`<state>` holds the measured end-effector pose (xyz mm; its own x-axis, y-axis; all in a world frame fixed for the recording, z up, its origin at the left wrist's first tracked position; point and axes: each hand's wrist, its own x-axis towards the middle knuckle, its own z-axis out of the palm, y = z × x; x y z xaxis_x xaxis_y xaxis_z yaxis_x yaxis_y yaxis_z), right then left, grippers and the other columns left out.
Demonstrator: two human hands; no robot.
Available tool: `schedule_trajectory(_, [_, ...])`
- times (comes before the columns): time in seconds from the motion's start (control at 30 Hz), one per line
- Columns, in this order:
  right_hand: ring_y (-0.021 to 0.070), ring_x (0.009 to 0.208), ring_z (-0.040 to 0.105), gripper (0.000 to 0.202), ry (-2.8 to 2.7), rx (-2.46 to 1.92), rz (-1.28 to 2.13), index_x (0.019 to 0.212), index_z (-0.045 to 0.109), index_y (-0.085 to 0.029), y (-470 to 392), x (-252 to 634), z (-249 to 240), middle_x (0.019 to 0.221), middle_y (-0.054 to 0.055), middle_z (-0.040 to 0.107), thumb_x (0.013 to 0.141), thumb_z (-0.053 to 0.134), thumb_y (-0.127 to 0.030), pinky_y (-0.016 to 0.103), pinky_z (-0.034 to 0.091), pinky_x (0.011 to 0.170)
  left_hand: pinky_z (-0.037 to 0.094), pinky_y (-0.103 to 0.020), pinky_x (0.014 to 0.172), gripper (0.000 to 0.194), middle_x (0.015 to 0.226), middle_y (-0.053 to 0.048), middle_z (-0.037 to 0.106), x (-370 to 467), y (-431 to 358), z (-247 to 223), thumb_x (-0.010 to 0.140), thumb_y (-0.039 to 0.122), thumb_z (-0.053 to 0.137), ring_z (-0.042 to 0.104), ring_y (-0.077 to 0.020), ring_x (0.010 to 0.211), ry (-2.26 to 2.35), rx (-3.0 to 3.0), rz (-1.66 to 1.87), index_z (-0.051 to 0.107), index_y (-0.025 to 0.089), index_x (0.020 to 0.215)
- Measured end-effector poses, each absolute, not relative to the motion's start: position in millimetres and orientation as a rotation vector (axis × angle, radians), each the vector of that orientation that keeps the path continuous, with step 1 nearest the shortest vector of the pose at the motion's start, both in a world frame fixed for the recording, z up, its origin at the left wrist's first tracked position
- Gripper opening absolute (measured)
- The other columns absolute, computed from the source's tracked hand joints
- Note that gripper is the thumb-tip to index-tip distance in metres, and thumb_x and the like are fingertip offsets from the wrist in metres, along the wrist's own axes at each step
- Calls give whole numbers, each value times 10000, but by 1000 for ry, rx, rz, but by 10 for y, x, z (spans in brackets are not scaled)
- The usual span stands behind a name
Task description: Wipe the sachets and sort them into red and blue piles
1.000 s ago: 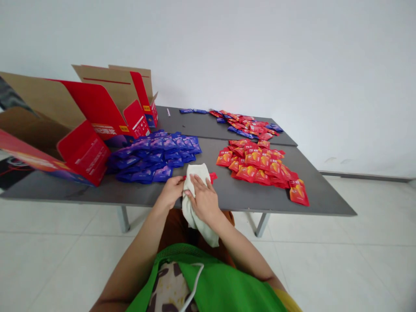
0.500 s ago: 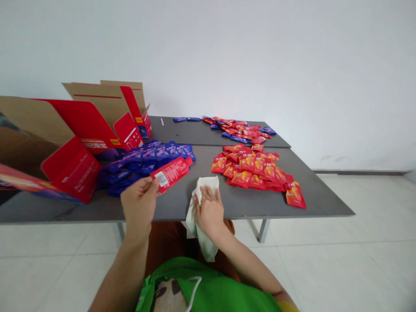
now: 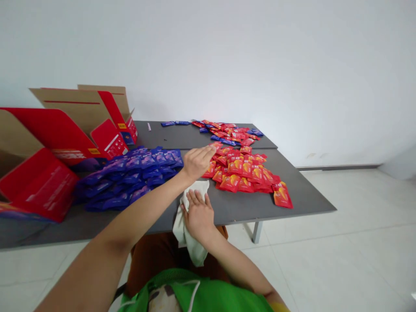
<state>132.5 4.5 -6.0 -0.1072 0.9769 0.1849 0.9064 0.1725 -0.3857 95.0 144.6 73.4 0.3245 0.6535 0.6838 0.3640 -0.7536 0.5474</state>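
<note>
Head view: pale floor tiles (image 3: 325, 260) show below our dark grey counter (image 3: 234, 210), whose top runs back past a seam to a white wall (image 3: 292, 65). Nearest us, the white cloth (image 3: 181, 225) hangs over the counter's front edge, its long axis running from us toward the wall. Our right hand (image 3: 199, 216) lies flat on it, fingers spread, clasping nothing we can see, and hides part of the cloth. Farther on, our left hand (image 3: 197, 163) points forward and to the right, fingers curled together. A red pouch (image 3: 216, 145) shows at their tips, beside the pile of red pouches (image 3: 247, 171); we cannot tell whether they grip it, nor how its long axis lies. Our left forearm (image 3: 136, 221) covers some blue pouches (image 3: 130, 177). The nearest carton (image 3: 43, 186) is cut off at left; print on the far mixed heap (image 3: 230, 132) is too small to read.
</note>
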Motion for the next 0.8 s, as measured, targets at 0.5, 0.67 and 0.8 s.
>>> schedule_trajectory(0.5, [261, 1346, 368, 507, -2094, -1706, 248, 1397, 455, -227, -63, 1391, -39, 1436, 71, 460, 899, 457, -321, 474, 179, 1143, 447, -342, 743, 314, 1010, -125, 712, 2281, 1150, 279, 916, 152, 376, 643, -197, 926, 440, 3387, 1171, 666, 132, 1038])
schedule_trajectory(0.67, [268, 1300, 425, 517, -2080, -1733, 282, 1387, 473, -202, -58, 1389, -40, 1369, 92, 535, 886, 471, -330, 477, 166, 1144, 437, -366, 700, 256, 820, -115, 698, 2181, 1191, 325, 866, 231, 444, 630, -224, 797, 485, 3332, 815, 677, 137, 819])
schedule_trajectory(0.8, [249, 1347, 364, 508, -2046, -1731, 279, 1363, 496, -162, -41, 1387, -71, 1391, 99, 512, 895, 465, -357, 460, 110, 1165, 420, -325, 654, 314, 795, -90, 681, 2023, 1332, 551, 894, 267, 395, 618, -200, 730, 501, 3249, 806, 665, 156, 778])
